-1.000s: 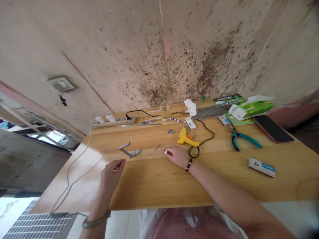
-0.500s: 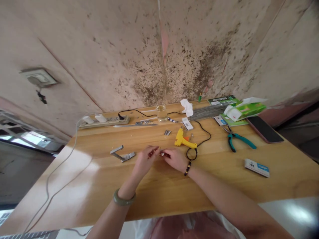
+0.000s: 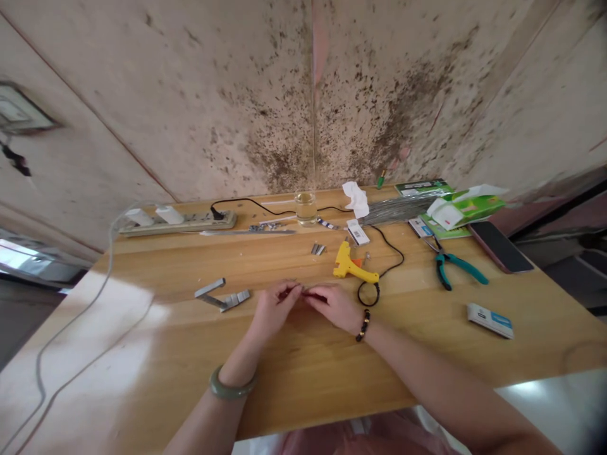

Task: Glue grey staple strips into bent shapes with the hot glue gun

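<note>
My left hand (image 3: pixel 276 308) and my right hand (image 3: pixel 334 306) meet above the middle of the wooden table, fingertips pinched together around something too small to make out. A yellow glue gun (image 3: pixel 353 263) lies just beyond my right hand, its black cord looped beside it. To the left of my left hand sit a grey angled metal piece (image 3: pixel 211 292) and some light grey blocks (image 3: pixel 234 299). A few short grey pieces (image 3: pixel 317 249) lie beyond my fingers.
A power strip (image 3: pixel 190 224) with plugs and a glass of liquid (image 3: pixel 306 208) stand near the wall. Teal-handled pliers (image 3: pixel 458 265), a phone (image 3: pixel 501 246), a tissue pack (image 3: pixel 467 207) and a small box (image 3: pixel 490 320) lie to the right. Cables (image 3: pixel 102 281) cross the left side.
The camera view has shifted slightly. My fingertips have drawn closer together, and the small pale and reddish bits seen between them before are now hidden.
</note>
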The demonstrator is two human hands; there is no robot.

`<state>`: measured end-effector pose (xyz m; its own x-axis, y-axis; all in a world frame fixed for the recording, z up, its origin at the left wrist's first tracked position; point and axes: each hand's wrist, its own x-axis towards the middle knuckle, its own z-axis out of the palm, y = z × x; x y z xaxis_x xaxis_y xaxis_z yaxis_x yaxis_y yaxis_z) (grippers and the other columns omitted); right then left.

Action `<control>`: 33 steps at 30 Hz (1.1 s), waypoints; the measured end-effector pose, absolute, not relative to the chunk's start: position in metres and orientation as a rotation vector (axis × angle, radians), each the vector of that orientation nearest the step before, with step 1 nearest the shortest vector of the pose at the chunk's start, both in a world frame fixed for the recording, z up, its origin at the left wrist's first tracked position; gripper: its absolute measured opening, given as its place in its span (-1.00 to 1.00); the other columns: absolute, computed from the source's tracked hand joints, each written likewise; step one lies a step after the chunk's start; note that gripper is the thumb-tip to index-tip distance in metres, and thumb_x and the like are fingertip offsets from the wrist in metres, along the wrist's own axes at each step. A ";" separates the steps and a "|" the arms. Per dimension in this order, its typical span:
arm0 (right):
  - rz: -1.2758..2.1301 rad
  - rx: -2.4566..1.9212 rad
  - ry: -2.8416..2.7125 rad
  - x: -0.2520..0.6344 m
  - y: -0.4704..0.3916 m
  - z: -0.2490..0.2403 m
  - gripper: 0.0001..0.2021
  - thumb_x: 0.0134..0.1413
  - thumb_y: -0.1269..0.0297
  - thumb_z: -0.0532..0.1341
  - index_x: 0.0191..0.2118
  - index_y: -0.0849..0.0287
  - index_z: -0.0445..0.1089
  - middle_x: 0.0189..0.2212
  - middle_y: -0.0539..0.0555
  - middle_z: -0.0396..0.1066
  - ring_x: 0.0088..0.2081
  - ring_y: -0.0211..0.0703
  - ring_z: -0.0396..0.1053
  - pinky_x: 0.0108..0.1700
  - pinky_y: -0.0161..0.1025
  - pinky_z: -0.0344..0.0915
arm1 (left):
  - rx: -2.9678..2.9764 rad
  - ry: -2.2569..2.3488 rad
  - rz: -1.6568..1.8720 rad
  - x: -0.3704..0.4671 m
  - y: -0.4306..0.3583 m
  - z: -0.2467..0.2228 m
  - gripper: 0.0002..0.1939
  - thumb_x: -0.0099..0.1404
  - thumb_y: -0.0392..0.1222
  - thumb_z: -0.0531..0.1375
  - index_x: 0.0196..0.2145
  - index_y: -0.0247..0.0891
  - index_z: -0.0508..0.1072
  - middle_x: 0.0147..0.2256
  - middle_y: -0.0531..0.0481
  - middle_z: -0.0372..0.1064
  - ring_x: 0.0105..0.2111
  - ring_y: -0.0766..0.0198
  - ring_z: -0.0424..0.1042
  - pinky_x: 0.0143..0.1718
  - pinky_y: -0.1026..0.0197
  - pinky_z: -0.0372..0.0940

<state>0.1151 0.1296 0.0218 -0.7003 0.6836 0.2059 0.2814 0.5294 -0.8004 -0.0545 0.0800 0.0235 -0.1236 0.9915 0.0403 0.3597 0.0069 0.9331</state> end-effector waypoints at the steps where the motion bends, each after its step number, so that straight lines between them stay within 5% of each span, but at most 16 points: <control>1: 1.097 -0.791 -2.226 0.115 0.129 0.023 -0.82 0.19 0.29 0.12 -0.20 0.14 0.46 -0.23 0.04 0.50 -0.22 -0.24 0.42 -0.14 -0.33 0.27 | 1.370 1.567 1.140 -0.055 0.080 0.024 -0.71 0.19 0.01 0.13 -0.41 -0.28 0.45 -0.49 0.00 0.38 -0.46 0.30 0.35 -0.41 0.28 0.26; 13: 1.314 -0.891 -1.951 0.113 0.127 0.022 -0.77 0.14 0.16 0.12 -0.24 0.18 0.44 -0.48 -0.01 0.44 -0.43 -0.25 0.36 -0.32 -0.32 0.29 | 0.924 1.327 1.125 -0.047 0.074 0.031 -0.66 0.07 0.06 0.23 -0.47 -0.33 0.42 -0.65 0.04 0.33 -0.68 0.39 0.27 -0.68 0.36 0.15; 18: 1.287 -0.893 -1.925 0.114 0.129 0.022 -0.79 0.16 0.20 0.11 -0.31 0.18 0.43 -0.54 -0.02 0.39 -0.48 -0.27 0.32 -0.38 -0.35 0.26 | 0.916 1.280 1.151 -0.043 0.072 0.033 -0.65 0.09 0.05 0.23 -0.45 -0.36 0.44 -0.53 -0.03 0.40 -0.62 0.39 0.31 -0.68 0.38 0.17; 29: 1.393 -0.890 -1.803 0.111 0.127 0.023 -0.86 0.08 0.24 0.16 -0.34 0.17 0.42 -0.47 0.00 0.42 -0.43 -0.27 0.33 -0.35 -0.32 0.27 | 0.909 1.268 1.131 -0.044 0.072 0.031 -0.67 0.07 0.03 0.26 -0.42 -0.35 0.41 -0.60 0.03 0.38 -0.69 0.42 0.28 -0.72 0.41 0.14; 33: 1.634 -0.879 -1.541 0.110 0.133 0.020 -0.82 0.04 0.26 0.14 -0.23 0.17 0.37 -0.43 -0.01 0.41 -0.53 -0.33 0.27 -0.50 -0.35 0.23 | 0.824 1.272 1.171 -0.045 0.073 0.034 -0.67 0.04 0.01 0.29 -0.47 -0.35 0.39 -0.66 0.06 0.33 -0.71 0.44 0.25 -0.72 0.41 0.11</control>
<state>0.1104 0.1325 0.0198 -0.5135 0.8581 -0.0047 -0.0454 -0.0326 -0.9984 -0.0446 0.0727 0.0342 -0.0898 0.9577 -0.2733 -0.1930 0.2525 0.9482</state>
